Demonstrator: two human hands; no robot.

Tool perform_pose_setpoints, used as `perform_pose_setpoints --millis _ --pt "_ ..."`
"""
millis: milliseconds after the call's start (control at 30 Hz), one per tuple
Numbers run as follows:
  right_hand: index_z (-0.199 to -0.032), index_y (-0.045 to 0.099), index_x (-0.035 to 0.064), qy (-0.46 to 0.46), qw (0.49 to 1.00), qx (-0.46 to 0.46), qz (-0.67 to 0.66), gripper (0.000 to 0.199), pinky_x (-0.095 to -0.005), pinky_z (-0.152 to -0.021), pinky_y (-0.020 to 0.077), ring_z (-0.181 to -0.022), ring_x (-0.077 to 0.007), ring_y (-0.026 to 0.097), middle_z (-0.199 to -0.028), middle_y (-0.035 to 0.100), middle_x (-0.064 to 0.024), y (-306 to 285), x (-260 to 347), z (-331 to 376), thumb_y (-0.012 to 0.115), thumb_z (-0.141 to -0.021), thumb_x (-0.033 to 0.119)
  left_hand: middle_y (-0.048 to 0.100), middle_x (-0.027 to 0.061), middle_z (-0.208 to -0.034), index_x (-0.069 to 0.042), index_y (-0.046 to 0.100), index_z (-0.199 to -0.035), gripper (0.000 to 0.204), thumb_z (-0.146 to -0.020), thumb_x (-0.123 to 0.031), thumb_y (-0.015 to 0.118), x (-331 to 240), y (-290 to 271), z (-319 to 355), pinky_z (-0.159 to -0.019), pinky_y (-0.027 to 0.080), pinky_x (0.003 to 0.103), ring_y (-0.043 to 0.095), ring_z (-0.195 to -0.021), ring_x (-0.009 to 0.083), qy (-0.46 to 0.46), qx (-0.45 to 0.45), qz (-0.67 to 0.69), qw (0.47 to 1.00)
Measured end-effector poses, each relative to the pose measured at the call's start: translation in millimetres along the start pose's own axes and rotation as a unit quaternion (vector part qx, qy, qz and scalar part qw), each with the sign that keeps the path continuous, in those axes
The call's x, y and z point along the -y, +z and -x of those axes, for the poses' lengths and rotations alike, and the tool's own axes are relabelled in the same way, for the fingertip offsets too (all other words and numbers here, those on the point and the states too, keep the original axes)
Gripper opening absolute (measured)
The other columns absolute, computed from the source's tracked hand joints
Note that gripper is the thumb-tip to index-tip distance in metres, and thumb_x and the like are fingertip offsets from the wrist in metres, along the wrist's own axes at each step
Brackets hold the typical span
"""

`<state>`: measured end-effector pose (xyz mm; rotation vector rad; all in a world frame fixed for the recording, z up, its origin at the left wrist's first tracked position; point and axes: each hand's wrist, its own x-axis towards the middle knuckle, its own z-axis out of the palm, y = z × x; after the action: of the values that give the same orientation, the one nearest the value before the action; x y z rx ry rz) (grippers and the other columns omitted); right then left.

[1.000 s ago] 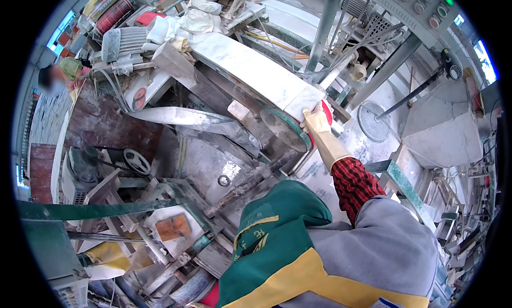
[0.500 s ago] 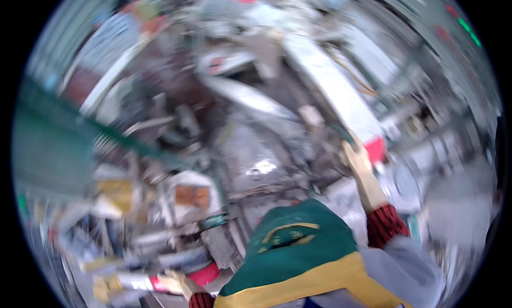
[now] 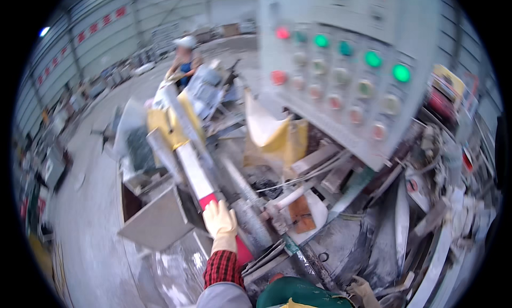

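Two gloved hands at a dusty stone-working machine.
Left hand [image 3: 220, 221], fingers flat, rests unclenched on the long white-and-red bar [image 3: 193, 169]; right hand [image 3: 364, 291], at the lower edge, grip unclear. One grey control panel [image 3: 341, 68] with four green lamps overhangs; one distant person [image 3: 184, 57] stands beyond.

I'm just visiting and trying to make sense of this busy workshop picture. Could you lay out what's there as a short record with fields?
Place: large workshop hall with a dusty machine
Left hand: in a pale glove, resting flat on a long white and red bar
Right hand: gloved, low at the picture's edge; grip cannot be told
Sleeve: red checked cuff
Control panel: grey, with red and green round lights
Other person: stands far behind the machine
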<state>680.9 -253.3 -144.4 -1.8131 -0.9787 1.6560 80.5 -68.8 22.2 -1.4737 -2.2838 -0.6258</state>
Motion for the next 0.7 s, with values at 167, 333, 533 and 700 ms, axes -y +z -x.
perform_pose_setpoints --millis 167,333,533,700 --pt "-0.143 0.036 0.0086 0.072 0.99 0.09 0.083 0.053 -0.0362 -0.07 0.0574 -0.082 -0.0294 0.069 -0.099 0.067 -0.0255 4 0 -45 0.053 -0.093 0.01 0.053 0.018 -0.114 -0.006 0.058 -0.101 0.034 -0.077 -0.031 0.064 7 -15 2 -0.093 0.036 0.046 0.047 -0.11 0.0348 -0.023 -0.021 0.012 0.999" --pt "-0.142 0.037 0.008 0.044 0.982 0.105 0.15 0.053 -0.036 -0.071 0.0568 -0.083 -0.0288 0.068 -0.1 0.067 -0.0247 38 32 -56 0.054 -0.092 0.011 0.05 0.0219 -0.128 -0.007 0.055 -0.122 0.048 -0.083 -0.034 0.061 13 -1 10 -0.105 0.03 0.049 0.042 -0.123 0.0382 -0.025 -0.035 0.037 0.998" --pt "-0.141 0.038 0.0072 0.03 0.979 0.117 0.164 0.054 -0.0356 -0.073 0.056 -0.085 -0.0281 0.067 -0.102 0.066 -0.0238 55 47 -49 0.056 -0.091 0.013 0.048 0.0232 -0.131 -0.006 0.055 -0.125 0.05 -0.084 -0.035 0.06 13 -2 16 -0.108 0.027 0.049 0.042 -0.125 0.0392 -0.042 -0.008 0.044 0.998" --pt "-0.141 0.039 0.0066 0.04 0.977 0.124 0.169 0.055 -0.0354 -0.074 0.0553 -0.086 -0.0275 0.066 -0.103 0.066 -0.023 60 37 -40 0.058 -0.09 0.014 0.047 0.023 -0.133 -0.006 0.055 -0.125 0.049 -0.085 -0.035 0.058 10 -4 20 -0.109 0.026 0.049 0.04 -0.126 0.0392 -0.044 0.003 0.038 0.998"
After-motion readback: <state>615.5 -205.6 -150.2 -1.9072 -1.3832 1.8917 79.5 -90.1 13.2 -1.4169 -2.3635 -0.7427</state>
